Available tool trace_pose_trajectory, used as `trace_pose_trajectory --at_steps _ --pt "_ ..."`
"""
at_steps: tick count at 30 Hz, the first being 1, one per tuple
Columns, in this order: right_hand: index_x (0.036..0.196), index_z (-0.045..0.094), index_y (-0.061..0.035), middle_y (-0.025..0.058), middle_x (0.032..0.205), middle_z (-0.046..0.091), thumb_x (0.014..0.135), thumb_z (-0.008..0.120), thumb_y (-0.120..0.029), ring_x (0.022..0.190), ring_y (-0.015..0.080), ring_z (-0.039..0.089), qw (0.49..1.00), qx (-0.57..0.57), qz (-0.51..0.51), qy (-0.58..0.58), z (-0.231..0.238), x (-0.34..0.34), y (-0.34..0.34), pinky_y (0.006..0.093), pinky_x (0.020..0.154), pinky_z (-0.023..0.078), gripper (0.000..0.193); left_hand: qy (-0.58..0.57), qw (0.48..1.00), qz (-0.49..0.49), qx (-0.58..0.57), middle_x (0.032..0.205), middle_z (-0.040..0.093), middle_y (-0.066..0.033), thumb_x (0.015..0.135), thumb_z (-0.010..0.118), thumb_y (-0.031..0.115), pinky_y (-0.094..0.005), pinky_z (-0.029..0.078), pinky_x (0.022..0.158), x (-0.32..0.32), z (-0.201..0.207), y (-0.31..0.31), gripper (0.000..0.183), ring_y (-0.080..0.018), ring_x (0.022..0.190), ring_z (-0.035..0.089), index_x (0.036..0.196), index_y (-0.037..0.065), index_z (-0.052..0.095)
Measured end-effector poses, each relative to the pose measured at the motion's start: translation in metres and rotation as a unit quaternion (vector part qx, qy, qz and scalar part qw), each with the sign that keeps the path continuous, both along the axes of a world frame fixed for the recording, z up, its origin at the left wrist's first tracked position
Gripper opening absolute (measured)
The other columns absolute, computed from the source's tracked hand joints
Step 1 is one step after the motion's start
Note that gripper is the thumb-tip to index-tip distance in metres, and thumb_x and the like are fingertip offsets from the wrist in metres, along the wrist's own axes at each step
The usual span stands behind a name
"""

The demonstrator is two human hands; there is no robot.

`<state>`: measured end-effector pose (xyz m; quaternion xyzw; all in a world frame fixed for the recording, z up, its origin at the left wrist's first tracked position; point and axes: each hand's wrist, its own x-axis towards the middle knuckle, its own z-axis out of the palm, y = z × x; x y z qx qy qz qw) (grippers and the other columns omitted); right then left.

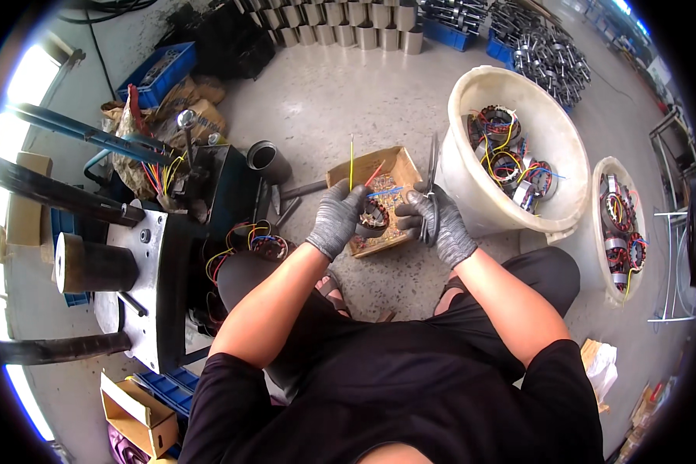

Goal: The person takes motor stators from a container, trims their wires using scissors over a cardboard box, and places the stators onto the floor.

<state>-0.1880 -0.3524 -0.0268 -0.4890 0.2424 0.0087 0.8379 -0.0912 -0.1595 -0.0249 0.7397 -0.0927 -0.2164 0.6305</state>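
My left hand [336,220], in a grey knit glove, is closed on a wound motor stator [375,220]. Yellow, red and blue lead wires stick out from the stator; the yellow wire [352,158] stands straight up beside my fingers. In my gloved right hand [445,230] is a pair of scissors [432,158], blades pointing away from me and dark handles looped at my fingers. Both hands are over a shallow brown box [398,159] on the floor, its bottom strewn with small coloured wire bits. The scissors are close to the stator's right side, apart from the yellow wire.
A large white tub [458,147] of stators stands at the right, with a smaller tub [602,232] beyond it. At my left is a press-like machine [158,286]. Another stator [270,246] lies by my left knee, and a dark metal cylinder [268,161] stands farther off.
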Motion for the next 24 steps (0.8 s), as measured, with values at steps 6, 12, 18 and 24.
trace_pose_trajectory --at_steps 6,12,18,24 --pt "0.132 0.052 -0.0181 0.0053 0.085 0.064 0.094 0.069 -0.028 0.067 0.015 0.063 0.991 0.024 0.082 0.102 0.004 -0.015 0.011 0.0314 0.056 0.054 0.043 -0.01 0.999 0.012 0.04 0.076 0.061 -0.0064 0.098 0.057 0.02 -0.0309 0.049 0.064 0.005 0.007 0.001 0.026 -0.0129 0.067 0.055 0.106 -0.004 0.063" --pt "0.133 0.052 -0.0115 0.0044 0.085 0.064 0.093 0.07 -0.033 0.065 0.0131 0.062 0.983 -0.042 0.16 0.083 0.011 -0.025 0.019 0.0274 0.057 0.052 0.048 -0.026 0.998 0.036 0.036 0.073 0.061 -0.0065 0.096 0.059 0.019 -0.0303 0.047 0.06 0.008 -0.006 0.001 0.022 -0.013 0.064 0.054 0.101 -0.002 0.065" --pt "0.124 0.053 -0.0072 0.0073 0.078 0.062 0.096 0.061 -0.043 0.061 0.0183 0.065 0.972 -0.065 0.199 0.103 0.012 -0.015 0.015 0.0315 0.055 0.054 0.046 -0.075 0.993 0.003 0.088 0.081 0.067 -0.0122 0.095 0.06 0.019 -0.0344 0.05 0.068 0.008 -0.002 0.003 0.025 -0.0172 0.07 0.06 0.106 -0.003 0.065" --pt "0.112 0.052 -0.0028 0.0066 0.065 0.057 0.095 0.06 -0.025 0.045 0.0192 0.058 0.966 -0.06 0.245 0.05 0.012 -0.01 0.007 0.0335 0.04 0.048 0.03 -0.047 0.997 0.014 0.059 0.084 0.067 -0.007 0.097 0.061 0.018 -0.0294 0.05 0.067 0.009 -0.01 0.001 0.022 -0.0127 0.072 0.058 0.104 -0.003 0.066"
